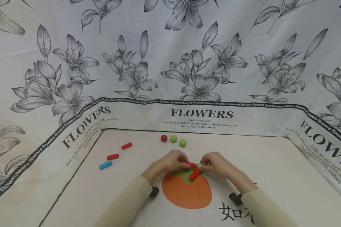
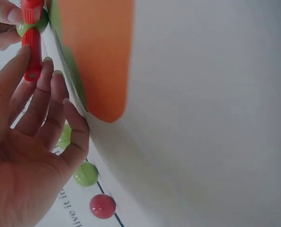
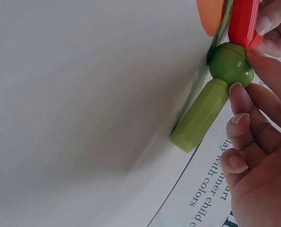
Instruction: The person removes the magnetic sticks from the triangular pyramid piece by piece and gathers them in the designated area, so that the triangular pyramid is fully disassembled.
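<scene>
In front of me, both hands meet over the printed orange fruit. My left hand (image 1: 174, 160) pinches a red rod (image 2: 32, 56) between thumb and fingertips, one end right at a green ball (image 3: 230, 64). Thumb and forefinger of my right hand (image 1: 216, 164) grip that ball from the side. A second red rod (image 1: 194, 174) sticks out from the ball toward me. From another side of it a ribbed light green rod (image 3: 199, 116) extends, which the right hand hides in the head view.
Toward the back of the table lie a dark red ball (image 1: 164, 138) and two green balls (image 1: 178, 140). At the left are two red rods (image 1: 112, 156) and a blue rod (image 1: 105, 165). A flower-printed cloth (image 1: 201, 115) rises behind and along the sides.
</scene>
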Available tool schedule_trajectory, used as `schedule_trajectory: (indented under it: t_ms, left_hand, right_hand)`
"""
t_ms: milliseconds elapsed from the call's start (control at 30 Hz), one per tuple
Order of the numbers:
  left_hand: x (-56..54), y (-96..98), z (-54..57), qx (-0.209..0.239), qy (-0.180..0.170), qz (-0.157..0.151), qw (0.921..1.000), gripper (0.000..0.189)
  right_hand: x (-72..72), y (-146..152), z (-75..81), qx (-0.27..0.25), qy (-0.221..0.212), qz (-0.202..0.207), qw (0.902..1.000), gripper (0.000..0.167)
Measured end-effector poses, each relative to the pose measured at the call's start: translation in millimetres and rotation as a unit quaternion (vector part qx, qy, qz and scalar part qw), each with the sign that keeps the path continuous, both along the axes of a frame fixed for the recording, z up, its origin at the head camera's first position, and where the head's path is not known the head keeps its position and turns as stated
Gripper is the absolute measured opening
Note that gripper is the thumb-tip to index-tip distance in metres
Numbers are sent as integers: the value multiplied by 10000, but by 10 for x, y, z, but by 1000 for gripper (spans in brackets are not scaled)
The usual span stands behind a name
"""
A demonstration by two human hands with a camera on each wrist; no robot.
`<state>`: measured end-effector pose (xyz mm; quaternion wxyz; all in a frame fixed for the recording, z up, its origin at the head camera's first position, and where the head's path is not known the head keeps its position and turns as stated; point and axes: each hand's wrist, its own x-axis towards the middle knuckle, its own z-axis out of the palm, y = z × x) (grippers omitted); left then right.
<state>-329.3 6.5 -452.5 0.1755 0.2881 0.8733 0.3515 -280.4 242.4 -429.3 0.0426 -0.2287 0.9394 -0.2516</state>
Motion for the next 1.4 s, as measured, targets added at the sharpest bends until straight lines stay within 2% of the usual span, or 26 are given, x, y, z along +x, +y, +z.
schedule_trajectory:
  t_ms: [167,367,567,867,1133,1267,1400]
  left_hand:
    - [8,3,19,-19,-27,9,10000,6]
    - [-1,-5,31,-184,123,225,9995,7]
    - [-1,-44,49,-176,35,253,9995,6]
    - [63,-151,91,-86,23,388,9992,6]
    - [60,-374,173,-63,327,296,9990,8]
    - [64,-566,209,-14,342,457,9984,8]
    - [70,-823,245,77,507,685,9963,9]
  right_hand:
    - [-4,0,-2,-16,29,-18,10000,13]
    - [-5,2,-4,-54,-26,-4,10000,15]
    - [-24,0,-17,-30,-7,24,10000,14]
    - [-24,-10,-14,-117,-98,-13,9999,12]
    - [-47,0,-12,-72,-69,-28,9999,10]
    - [-43,-3,-17,-97,-114,-66,9999,9]
    - [-42,-9,-32,-135,-125,-34,9998,9]
